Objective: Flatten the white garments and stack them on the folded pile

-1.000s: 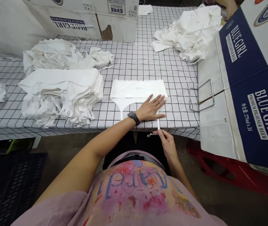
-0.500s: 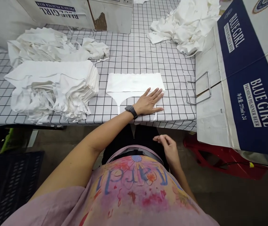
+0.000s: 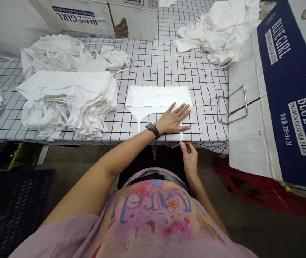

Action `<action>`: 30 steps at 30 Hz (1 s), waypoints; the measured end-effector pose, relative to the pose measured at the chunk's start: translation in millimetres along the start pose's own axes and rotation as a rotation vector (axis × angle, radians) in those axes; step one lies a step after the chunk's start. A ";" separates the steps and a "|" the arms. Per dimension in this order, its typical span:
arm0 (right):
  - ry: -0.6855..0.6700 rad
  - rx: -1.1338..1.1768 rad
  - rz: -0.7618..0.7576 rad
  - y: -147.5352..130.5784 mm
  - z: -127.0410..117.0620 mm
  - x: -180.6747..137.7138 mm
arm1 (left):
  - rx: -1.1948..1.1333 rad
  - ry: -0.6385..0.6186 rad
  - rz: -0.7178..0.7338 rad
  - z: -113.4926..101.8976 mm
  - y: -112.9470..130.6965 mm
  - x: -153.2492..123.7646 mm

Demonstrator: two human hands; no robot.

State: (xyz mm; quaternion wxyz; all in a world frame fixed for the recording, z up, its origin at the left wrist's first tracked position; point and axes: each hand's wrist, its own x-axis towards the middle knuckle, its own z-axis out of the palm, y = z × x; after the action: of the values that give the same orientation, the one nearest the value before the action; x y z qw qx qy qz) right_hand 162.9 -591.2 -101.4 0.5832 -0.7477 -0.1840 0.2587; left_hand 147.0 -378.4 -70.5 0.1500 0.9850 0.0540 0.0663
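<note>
A white fabric garment with narrow straps lies flat on the checked tablecloth near the front edge. My left hand rests flat on its lower right part, fingers spread, a black watch on the wrist. My right hand is at the table's front edge, fingers pinched on the end of the garment's right strap, which hangs just over the edge.
A tall stack of folded white garments sits to the left, more white pieces behind it. A loose white heap lies at the back right. A large Blue Girl carton stands at right, cartons at the back, a metal wire bracket.
My right hand had let go and dropped below the edge half a second ago; it has now risen back to the edge and pinched the strap end. The left hand stays flat.
</note>
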 end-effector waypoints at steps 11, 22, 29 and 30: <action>-0.220 0.044 0.053 -3.8 -17.5 -13.6 | -0.084 0.052 0.013 2.1 -0.6 -0.7; -0.280 -0.170 0.127 -20.1 -56.7 -63.6 | -0.072 0.046 0.009 3.7 -1.6 0.6; -0.300 -0.077 0.128 -41.7 -67.6 -81.3 | -0.069 0.023 -0.002 -1.4 0.5 0.2; -0.312 -0.099 0.121 -45.5 -70.5 -83.6 | -0.073 0.022 -0.001 -1.9 0.6 0.2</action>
State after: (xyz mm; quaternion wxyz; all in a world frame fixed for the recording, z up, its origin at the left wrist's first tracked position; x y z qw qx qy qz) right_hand 139.7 -682.8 -29.9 0.4933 -0.7361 -0.2394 0.3969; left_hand 147.0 -378.4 -68.5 0.1852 0.9780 0.0538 0.0790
